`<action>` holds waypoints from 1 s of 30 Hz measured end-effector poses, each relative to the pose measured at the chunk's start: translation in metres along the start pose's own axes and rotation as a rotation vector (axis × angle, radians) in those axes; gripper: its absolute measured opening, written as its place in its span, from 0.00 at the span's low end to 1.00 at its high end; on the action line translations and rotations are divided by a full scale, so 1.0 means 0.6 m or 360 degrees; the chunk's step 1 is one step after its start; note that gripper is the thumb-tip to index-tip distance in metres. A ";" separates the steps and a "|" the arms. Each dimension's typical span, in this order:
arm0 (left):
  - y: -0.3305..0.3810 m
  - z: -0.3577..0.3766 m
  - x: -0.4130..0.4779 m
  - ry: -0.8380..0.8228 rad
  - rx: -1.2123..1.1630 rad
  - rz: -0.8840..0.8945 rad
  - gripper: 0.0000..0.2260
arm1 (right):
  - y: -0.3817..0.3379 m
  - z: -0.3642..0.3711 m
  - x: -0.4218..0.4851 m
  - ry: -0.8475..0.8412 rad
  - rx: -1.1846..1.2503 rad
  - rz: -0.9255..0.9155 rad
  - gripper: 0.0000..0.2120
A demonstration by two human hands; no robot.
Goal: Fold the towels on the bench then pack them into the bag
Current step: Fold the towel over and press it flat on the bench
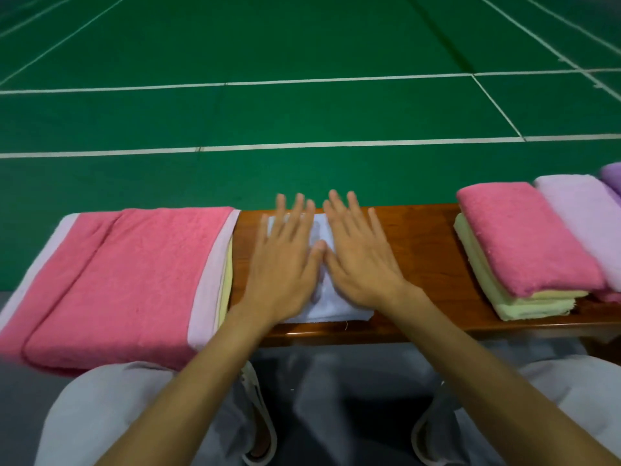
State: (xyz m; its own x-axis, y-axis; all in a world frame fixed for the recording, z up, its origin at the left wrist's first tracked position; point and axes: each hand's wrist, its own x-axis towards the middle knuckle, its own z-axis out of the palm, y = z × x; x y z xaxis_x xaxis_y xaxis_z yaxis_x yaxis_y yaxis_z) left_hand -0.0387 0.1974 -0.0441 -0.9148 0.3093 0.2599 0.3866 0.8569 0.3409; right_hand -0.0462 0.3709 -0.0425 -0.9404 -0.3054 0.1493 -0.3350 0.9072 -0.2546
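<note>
A small white towel (327,306), folded into a narrow strip, lies in the middle of the brown wooden bench (426,250). My left hand (285,260) and my right hand (359,253) both lie flat on it, fingers straight and spread, thumbs touching. On the bench's left lies a stack of partly folded towels, a pink towel (134,280) on top over a lilac and a yellow one. At the right stands a folded pile: a pink towel (524,237) over yellow towels (524,306), with lilac towels (584,216) beside it. No bag is in view.
Beyond the bench stretches a green court floor (302,116) with white lines. My knees in grey trousers (117,408) and my light shoes sit below the bench's near edge.
</note>
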 end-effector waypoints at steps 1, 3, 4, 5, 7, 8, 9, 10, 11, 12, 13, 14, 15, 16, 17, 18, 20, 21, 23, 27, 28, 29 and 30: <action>0.007 0.016 -0.002 -0.0159 0.0039 -0.0002 0.31 | -0.005 0.015 -0.003 -0.0124 -0.0029 -0.0023 0.34; 0.008 0.041 -0.007 -0.0374 0.0138 -0.0078 0.33 | -0.001 0.036 -0.011 -0.0292 -0.0078 -0.0023 0.35; 0.002 0.049 -0.010 -0.0411 0.0202 -0.0085 0.34 | 0.004 0.042 -0.014 -0.0321 -0.0097 -0.0017 0.37; -0.005 0.052 -0.012 -0.0424 0.0248 -0.0087 0.35 | 0.010 0.046 -0.015 -0.0327 -0.0118 -0.0014 0.37; -0.023 0.047 -0.013 -0.0411 0.0295 -0.0112 0.35 | 0.018 0.047 -0.016 -0.0324 -0.0147 0.0006 0.37; -0.032 0.043 -0.012 -0.0401 0.0327 -0.0133 0.35 | 0.021 0.046 -0.016 -0.0318 -0.0162 0.0025 0.37; -0.043 0.038 -0.014 -0.0401 0.0346 -0.0158 0.35 | 0.027 0.044 -0.017 -0.0314 -0.0180 0.0044 0.37; -0.052 0.034 -0.016 -0.0409 0.0343 -0.0184 0.35 | 0.035 0.042 -0.018 -0.0316 -0.0187 0.0067 0.36; -0.059 0.029 -0.017 -0.0424 0.0320 -0.0204 0.35 | 0.044 0.038 -0.020 -0.0324 -0.0182 0.0095 0.34; -0.064 0.025 -0.018 -0.0439 0.0287 -0.0214 0.35 | 0.053 0.034 -0.022 -0.0334 -0.0171 0.0123 0.33; -0.065 0.022 -0.018 -0.0443 0.0257 -0.0217 0.34 | 0.062 0.030 -0.024 -0.0342 -0.0154 0.0148 0.32; -0.065 0.021 -0.017 -0.0439 0.0234 -0.0218 0.33 | 0.068 0.028 -0.025 -0.0347 -0.0134 0.0163 0.32; -0.063 0.021 -0.018 -0.0436 0.0214 -0.0221 0.33 | 0.071 0.027 -0.026 -0.0346 -0.0114 0.0166 0.31; -0.062 0.022 -0.018 -0.0433 0.0197 -0.0222 0.32 | 0.073 0.027 -0.027 -0.0340 -0.0098 0.0160 0.31; -0.061 0.023 -0.019 -0.0433 0.0180 -0.0222 0.32 | 0.073 0.029 -0.027 -0.0336 -0.0086 0.0149 0.31; -0.060 0.024 -0.019 -0.0438 0.0160 -0.0229 0.32 | 0.074 0.031 -0.027 -0.0335 -0.0075 0.0137 0.31; -0.059 0.026 -0.016 -0.0459 0.0132 -0.0247 0.33 | 0.079 0.031 -0.028 -0.0317 -0.0050 0.0104 0.31; -0.057 0.030 -0.015 -0.0461 0.0121 -0.0258 0.33 | 0.082 0.026 -0.028 -0.0291 -0.0032 0.0078 0.32; -0.046 0.040 -0.013 -0.0446 0.0058 -0.0294 0.33 | 0.089 0.012 -0.031 -0.0212 0.0039 0.0001 0.33; -0.007 0.044 -0.009 -0.0103 -0.0087 -0.0190 0.33 | 0.079 -0.014 -0.069 -0.0235 0.0084 -0.0259 0.39; -0.001 0.035 -0.011 -0.0016 -0.0108 -0.0083 0.31 | 0.077 -0.014 -0.086 -0.0276 0.0045 -0.0325 0.42; 0.001 0.026 -0.017 0.0006 -0.0123 0.0044 0.30 | 0.077 -0.011 -0.103 -0.0303 0.0009 -0.0380 0.47; -0.001 0.017 -0.028 -0.0038 -0.0125 0.0178 0.30 | 0.079 -0.006 -0.119 -0.0309 -0.0023 -0.0421 0.50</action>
State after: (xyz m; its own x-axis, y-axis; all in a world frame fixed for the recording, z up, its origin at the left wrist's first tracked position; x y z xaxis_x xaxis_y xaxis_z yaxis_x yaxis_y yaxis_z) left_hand -0.0247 0.1956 -0.0581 -0.8677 0.4114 0.2789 0.4932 0.7822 0.3807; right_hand 0.0052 0.4370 -0.0617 -0.8148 -0.5793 0.0229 -0.5696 0.7926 -0.2175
